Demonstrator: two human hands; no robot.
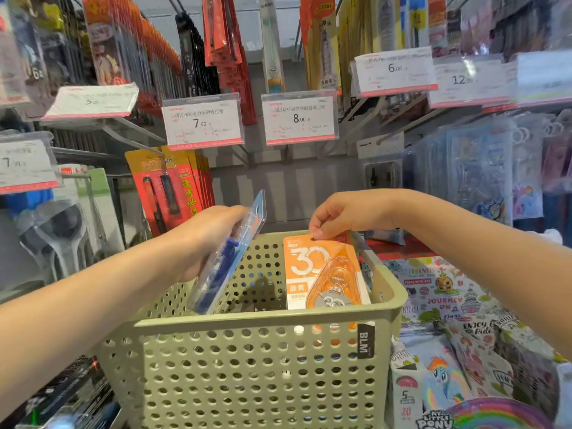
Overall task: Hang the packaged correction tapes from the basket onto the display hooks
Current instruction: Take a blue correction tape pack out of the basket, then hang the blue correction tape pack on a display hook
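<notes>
A pale green perforated basket (263,323) stands in front of me. My left hand (204,239) grips a blue packaged correction tape (229,261), tilted edge-on above the basket's left side. An orange packaged correction tape (312,267) marked "30" stands upright against the basket's right wall. My right hand (346,215) pinches its top edge with thumb and fingers. Empty display hooks (136,140) stick out of the wall behind price tags (202,122), above the basket.
Red and yellow pen packs (168,187) hang left of the basket. Blue stationery packs (473,168) hang at the right. Colourful cartoon packages (448,305) lie on the shelf to the basket's right. More goods hang overhead in dense rows.
</notes>
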